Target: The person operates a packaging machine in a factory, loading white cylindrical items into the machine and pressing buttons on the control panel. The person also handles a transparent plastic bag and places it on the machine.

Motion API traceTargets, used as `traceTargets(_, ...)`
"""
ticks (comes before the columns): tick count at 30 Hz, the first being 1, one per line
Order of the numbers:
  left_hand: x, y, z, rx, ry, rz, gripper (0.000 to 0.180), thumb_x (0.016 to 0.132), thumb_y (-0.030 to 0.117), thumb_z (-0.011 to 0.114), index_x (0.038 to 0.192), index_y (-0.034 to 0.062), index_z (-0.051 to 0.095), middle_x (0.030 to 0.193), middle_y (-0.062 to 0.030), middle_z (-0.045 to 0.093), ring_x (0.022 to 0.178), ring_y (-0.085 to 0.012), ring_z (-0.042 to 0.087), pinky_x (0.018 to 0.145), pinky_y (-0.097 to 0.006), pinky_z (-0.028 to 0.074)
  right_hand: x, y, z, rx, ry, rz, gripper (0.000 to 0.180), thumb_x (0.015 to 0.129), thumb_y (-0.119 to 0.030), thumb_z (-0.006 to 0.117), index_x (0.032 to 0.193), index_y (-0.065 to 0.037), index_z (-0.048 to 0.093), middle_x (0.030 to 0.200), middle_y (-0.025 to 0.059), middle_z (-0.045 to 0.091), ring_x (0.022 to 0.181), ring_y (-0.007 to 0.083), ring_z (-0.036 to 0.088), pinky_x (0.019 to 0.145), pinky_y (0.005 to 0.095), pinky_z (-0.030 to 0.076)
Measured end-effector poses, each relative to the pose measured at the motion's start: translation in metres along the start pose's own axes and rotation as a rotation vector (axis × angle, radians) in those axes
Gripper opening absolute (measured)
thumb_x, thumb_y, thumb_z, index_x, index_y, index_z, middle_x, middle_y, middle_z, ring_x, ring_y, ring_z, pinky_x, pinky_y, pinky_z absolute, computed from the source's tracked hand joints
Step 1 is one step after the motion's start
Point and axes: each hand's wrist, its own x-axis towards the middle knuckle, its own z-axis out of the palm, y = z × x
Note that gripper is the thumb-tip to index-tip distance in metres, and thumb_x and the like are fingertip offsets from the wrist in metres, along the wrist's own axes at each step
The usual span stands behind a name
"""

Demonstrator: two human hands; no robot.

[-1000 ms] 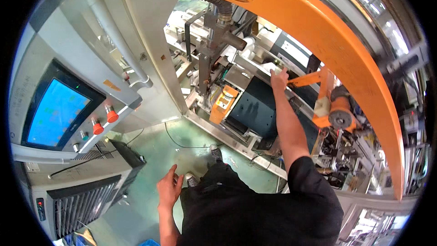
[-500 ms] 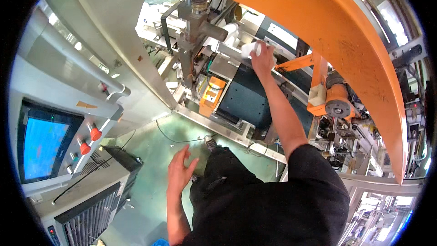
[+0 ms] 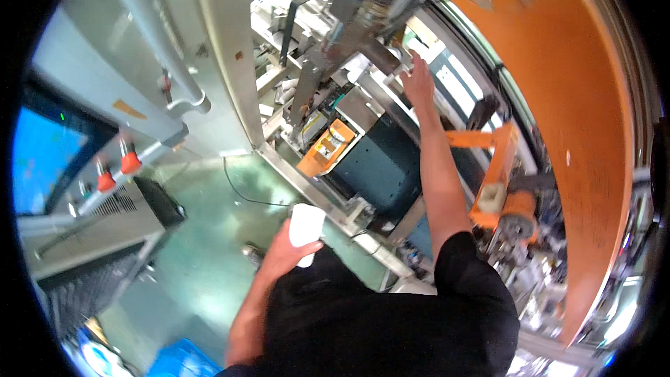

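Observation:
My left hand (image 3: 285,255) is low at my waist and grips a white flat piece (image 3: 306,232), likely a folded cloth or paper, just off the steel frame rail (image 3: 317,199) of the machine. My right arm stretches far up into the machine. My right hand (image 3: 419,84) rests with fingers spread on a metal bar (image 3: 380,63) by a grey mechanism, above a dark teal housing (image 3: 380,164) and an orange box (image 3: 326,148). Nothing shows in that hand.
A large orange curved guard (image 3: 558,119) arches over the right side. At the left stands a control cabinet with a blue screen (image 3: 42,157) and red knobs (image 3: 117,171). The floor is green (image 3: 209,244), with a black cable and a blue crate (image 3: 181,359).
My left hand, open and bare before, now holds a white piece. My right hand stayed on the machine parts while the view swung and moved closer.

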Motion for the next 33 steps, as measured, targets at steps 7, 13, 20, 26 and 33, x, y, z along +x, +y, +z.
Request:
traceTargets(7, -0.015, -0.019, -0.010, -0.127, 0.213, -0.074, 0.057, 0.068, 0.027, 0.077, 0.110, -0.0001, 0.050, 0.101, -0.0123, 0.061, 0.095, -0.0205, 0.058, 0.085, -0.033, 0.044, 0.125, 0.135, 0.114, -0.378, -0.236, -0.701, 0.068, 0.070, -0.014, 0.064, 0.132, -0.014, 0.037, 0.127, 0.0152, 0.046, 0.108, 0.0325, 0.051, 0.088, 0.0407, 0.045)
traceTargets(13, -0.008, -0.039, -0.009, -0.132, 0.150, -0.082, 0.054, 0.072, 0.026, 0.072, 0.113, -0.0013, 0.050, 0.101, -0.0112, 0.061, 0.094, -0.0173, 0.057, 0.084, -0.032, 0.044, 0.097, 0.133, 0.095, -0.576, -0.033, -0.636, 0.054, 0.072, -0.034, 0.063, 0.117, -0.006, 0.051, 0.101, 0.0174, 0.062, 0.094, 0.0329, 0.060, 0.082, 0.0396, 0.046)
traceTargets(20, 0.058, -0.077, 0.012, -0.830, -0.164, -0.007, 0.072, 0.073, 0.034, 0.071, 0.126, -0.0023, 0.039, 0.110, -0.0088, 0.055, 0.097, -0.0191, 0.055, 0.085, -0.033, 0.045, -0.087, 0.007, 0.030, 0.361, -0.468, 0.207, 0.044, 0.081, -0.025, 0.059, 0.110, 0.006, 0.052, 0.099, 0.0181, 0.063, 0.090, 0.0279, 0.061, 0.079, 0.0378, 0.048)
traceTargets(26, 0.081, -0.050, 0.013, -1.095, -0.234, 0.041, 0.099, 0.060, 0.053, 0.078, 0.131, -0.0006, 0.034, 0.119, -0.0098, 0.052, 0.105, -0.0224, 0.055, 0.088, -0.035, 0.047, -0.213, -0.117, 0.011, 0.475, -0.976, -0.033, 0.042, 0.081, -0.026, 0.060, 0.114, 0.000, 0.055, 0.102, 0.0127, 0.064, 0.092, 0.0184, 0.060, 0.082, 0.0330, 0.046)
traceTargets(33, 0.058, -0.074, 0.001, -1.089, -0.040, -0.033, 0.095, 0.065, 0.056, 0.072, 0.131, -0.0013, 0.034, 0.119, -0.0092, 0.052, 0.109, -0.0216, 0.052, 0.091, -0.037, 0.044, 0.000, 0.092, 0.048, 0.381, -0.016, 0.384, 0.024, 0.080, -0.025, 0.063, 0.078, -0.002, 0.059, 0.065, 0.0034, 0.055, 0.056, 0.0135, 0.054, 0.052, 0.0254, 0.045)
